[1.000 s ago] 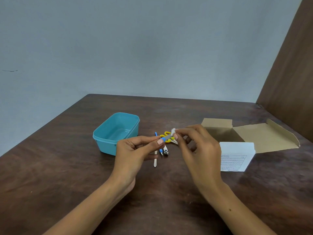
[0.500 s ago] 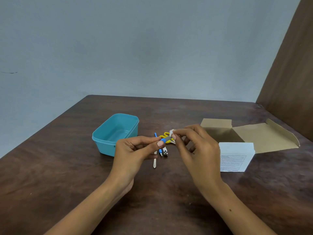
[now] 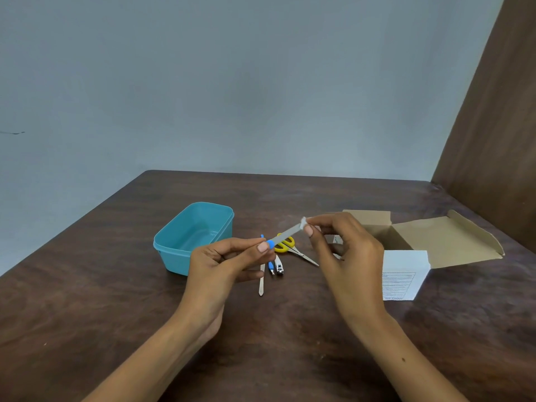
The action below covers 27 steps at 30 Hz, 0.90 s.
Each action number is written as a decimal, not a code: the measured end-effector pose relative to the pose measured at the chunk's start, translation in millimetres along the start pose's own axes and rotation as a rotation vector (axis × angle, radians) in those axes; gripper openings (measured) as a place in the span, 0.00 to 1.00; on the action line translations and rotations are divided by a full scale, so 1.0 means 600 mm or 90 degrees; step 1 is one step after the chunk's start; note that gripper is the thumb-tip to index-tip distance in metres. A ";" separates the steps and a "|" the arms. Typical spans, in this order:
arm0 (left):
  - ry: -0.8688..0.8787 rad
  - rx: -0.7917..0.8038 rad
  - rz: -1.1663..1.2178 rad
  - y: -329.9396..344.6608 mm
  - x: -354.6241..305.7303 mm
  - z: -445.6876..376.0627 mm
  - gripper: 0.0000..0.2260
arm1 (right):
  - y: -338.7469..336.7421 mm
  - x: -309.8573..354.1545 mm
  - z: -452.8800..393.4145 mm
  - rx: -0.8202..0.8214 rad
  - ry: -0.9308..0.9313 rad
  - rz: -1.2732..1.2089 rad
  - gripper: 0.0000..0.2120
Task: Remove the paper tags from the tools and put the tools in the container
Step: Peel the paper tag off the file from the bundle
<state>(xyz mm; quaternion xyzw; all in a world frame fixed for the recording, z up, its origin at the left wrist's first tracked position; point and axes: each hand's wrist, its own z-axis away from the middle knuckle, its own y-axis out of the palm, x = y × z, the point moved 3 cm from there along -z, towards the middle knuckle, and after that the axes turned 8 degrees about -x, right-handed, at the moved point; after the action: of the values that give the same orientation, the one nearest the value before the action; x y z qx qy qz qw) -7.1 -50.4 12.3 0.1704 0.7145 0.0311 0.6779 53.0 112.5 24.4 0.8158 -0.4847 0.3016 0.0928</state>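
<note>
The left hand (image 3: 223, 262) pinched the blue plastic handle end of a slim grey nail file (image 3: 285, 235), held in the air above the middle of the dark wooden table (image 3: 116, 300), while the right hand (image 3: 345, 250) nipped the small white paper tag (image 3: 303, 222) at the file's tip between thumb and forefinger. That file looked light, thin and stiff, likely a bit slick, so the handle seemed the safest hold; the tag looked flimsy and might tear. Beneath lay yellow-handled scissors (image 3: 285, 246), a metal clipper (image 3: 279, 266) and a pale stick (image 3: 261, 281), with the open teal plastic container (image 3: 174, 250) just left of them toward the table's left edge.
</note>
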 end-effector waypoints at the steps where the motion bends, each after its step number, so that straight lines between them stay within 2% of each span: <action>1: -0.005 0.002 0.001 0.000 0.001 -0.001 0.09 | 0.000 -0.001 0.001 0.004 0.043 -0.038 0.02; 4: -0.021 0.010 -0.015 -0.001 0.005 -0.002 0.07 | 0.001 -0.006 0.002 0.002 0.163 -0.118 0.01; 8: 0.037 0.023 -0.068 0.002 0.008 0.000 0.08 | -0.001 -0.004 -0.001 -0.022 0.196 -0.131 0.03; 12: 0.210 0.008 -0.222 0.004 0.006 0.002 0.11 | -0.004 -0.009 -0.002 -0.043 0.233 -0.123 0.04; 15: 0.381 -0.008 -0.343 0.005 0.002 0.010 0.09 | -0.004 -0.008 -0.002 -0.042 0.247 -0.140 0.04; 18: 0.472 0.000 -0.400 0.003 -0.001 0.013 0.06 | -0.005 -0.007 -0.004 -0.038 0.276 -0.204 0.03; 20: 0.415 0.002 -0.368 0.002 0.002 0.010 0.04 | -0.005 -0.007 -0.004 -0.042 0.275 -0.211 0.02; 23: 0.225 0.006 -0.243 0.002 0.009 0.001 0.04 | -0.007 -0.002 -0.004 -0.041 0.182 -0.141 0.03; 27: 0.143 0.028 -0.169 0.005 0.012 -0.004 0.04 | 0.001 0.013 0.007 0.023 0.018 -0.056 0.02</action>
<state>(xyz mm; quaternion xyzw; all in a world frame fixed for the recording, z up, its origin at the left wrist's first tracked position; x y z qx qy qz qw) -8.9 -45.3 6.5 0.0853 0.8025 -0.0554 0.5880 57.0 104.4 25.4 0.8335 -0.4413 0.3175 0.0983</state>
